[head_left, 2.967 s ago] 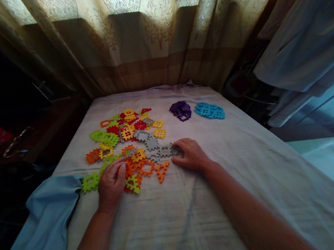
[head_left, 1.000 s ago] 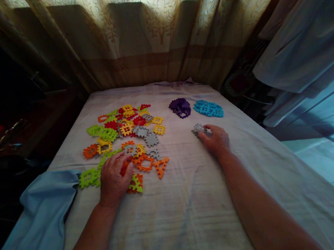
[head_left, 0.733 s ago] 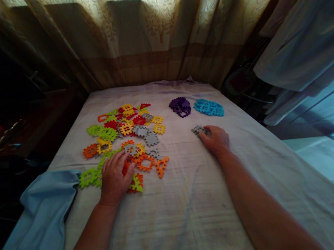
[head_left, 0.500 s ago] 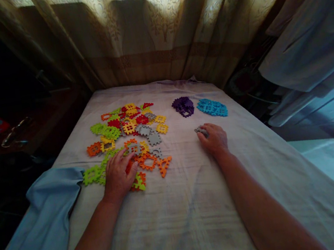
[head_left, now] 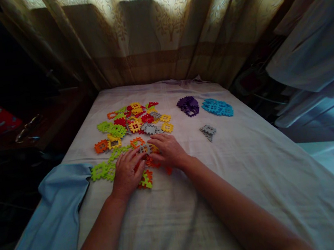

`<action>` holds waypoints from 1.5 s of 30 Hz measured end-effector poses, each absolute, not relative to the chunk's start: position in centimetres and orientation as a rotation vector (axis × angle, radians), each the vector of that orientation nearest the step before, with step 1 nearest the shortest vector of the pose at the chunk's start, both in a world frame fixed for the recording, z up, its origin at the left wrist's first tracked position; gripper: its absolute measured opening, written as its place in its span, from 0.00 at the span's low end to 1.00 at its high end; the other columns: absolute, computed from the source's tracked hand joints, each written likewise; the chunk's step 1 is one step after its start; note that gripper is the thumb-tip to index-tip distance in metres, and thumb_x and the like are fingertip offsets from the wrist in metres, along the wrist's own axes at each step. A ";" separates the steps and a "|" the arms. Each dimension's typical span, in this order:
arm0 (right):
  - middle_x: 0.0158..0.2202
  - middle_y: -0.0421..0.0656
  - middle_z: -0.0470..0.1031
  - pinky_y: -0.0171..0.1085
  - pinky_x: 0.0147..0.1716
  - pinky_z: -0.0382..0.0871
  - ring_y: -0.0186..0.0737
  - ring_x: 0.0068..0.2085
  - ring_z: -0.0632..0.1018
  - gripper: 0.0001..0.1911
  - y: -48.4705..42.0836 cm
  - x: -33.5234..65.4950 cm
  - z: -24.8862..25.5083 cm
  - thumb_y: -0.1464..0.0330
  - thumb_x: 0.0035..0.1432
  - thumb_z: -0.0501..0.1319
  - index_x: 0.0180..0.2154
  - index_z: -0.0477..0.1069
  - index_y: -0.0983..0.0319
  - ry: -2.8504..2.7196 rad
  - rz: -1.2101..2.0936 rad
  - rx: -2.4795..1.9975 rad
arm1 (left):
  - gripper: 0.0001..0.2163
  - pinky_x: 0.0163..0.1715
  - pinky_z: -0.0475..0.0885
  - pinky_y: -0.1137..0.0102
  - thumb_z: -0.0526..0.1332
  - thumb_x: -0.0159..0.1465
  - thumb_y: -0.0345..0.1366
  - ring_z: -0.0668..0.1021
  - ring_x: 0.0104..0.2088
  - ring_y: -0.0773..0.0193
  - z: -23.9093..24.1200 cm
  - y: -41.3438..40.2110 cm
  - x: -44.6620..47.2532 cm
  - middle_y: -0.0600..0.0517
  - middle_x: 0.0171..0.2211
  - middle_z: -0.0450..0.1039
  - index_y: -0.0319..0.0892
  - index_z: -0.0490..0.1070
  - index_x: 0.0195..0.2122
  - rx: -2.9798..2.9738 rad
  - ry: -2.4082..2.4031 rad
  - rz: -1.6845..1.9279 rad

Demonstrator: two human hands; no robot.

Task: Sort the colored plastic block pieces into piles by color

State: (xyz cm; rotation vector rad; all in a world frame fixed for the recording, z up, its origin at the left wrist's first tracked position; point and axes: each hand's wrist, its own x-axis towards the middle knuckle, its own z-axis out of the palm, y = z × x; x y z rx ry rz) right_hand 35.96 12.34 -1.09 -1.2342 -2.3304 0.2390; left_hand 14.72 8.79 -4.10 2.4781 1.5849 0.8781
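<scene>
My left hand [head_left: 127, 172] lies open on the near part of a mixed pile of toothed plastic building tiles, its fingertips at a grey window tile [head_left: 144, 149]. From the right, my right hand [head_left: 168, 151] reaches over the same part, fingers stretched and thumb apart. It covers parts of grey, yellow and orange tiles. Light green tiles [head_left: 99, 171] lie left of my left hand, and a green tile [head_left: 146, 180] lies just below it. Apart from the pile, a few grey tiles [head_left: 208, 131] rest on the sheet to the right.
Purple tiles [head_left: 188, 106] and blue tiles [head_left: 217, 107] form separate heaps at the back right. Red, yellow and green tiles [head_left: 133, 125] fill the far part of the pile. A light blue cloth [head_left: 65, 192] hangs over the left edge. Curtains [head_left: 156, 38] close off the back.
My right hand has let go of the grey tiles at the right and moved left to the pile. My left hand has stayed at the pile. The view has shifted slightly.
</scene>
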 end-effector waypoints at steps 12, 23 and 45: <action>0.53 0.47 0.77 0.46 0.57 0.67 0.47 0.55 0.75 0.19 12.8 35.0 -2.9 0.65 0.53 0.67 0.49 0.76 0.57 -2.009 0.434 -1.242 | 0.28 0.63 0.64 0.52 0.58 0.66 0.42 0.68 0.64 0.51 -4.2 8.6 14.9 0.42 0.64 0.66 0.44 0.58 0.66 2.391 1.679 1.012; 0.44 0.50 0.77 0.51 0.51 0.69 0.54 0.48 0.76 0.14 15.0 49.6 -1.8 0.65 0.48 0.64 0.39 0.76 0.61 -1.416 0.068 -1.996 | 0.24 0.67 0.45 0.40 0.55 0.68 0.49 0.61 0.68 0.45 -3.4 7.7 15.7 0.45 0.65 0.65 0.51 0.66 0.63 2.683 1.424 0.621; 0.48 0.45 0.80 0.36 0.46 0.68 0.43 0.48 0.78 0.19 12.3 38.8 1.7 0.57 0.61 0.61 0.50 0.78 0.57 -2.291 0.503 -1.855 | 0.17 0.62 0.52 0.39 0.53 0.69 0.46 0.78 0.44 0.48 -1.6 7.6 14.8 0.44 0.41 0.80 0.44 0.79 0.43 2.532 1.977 0.753</action>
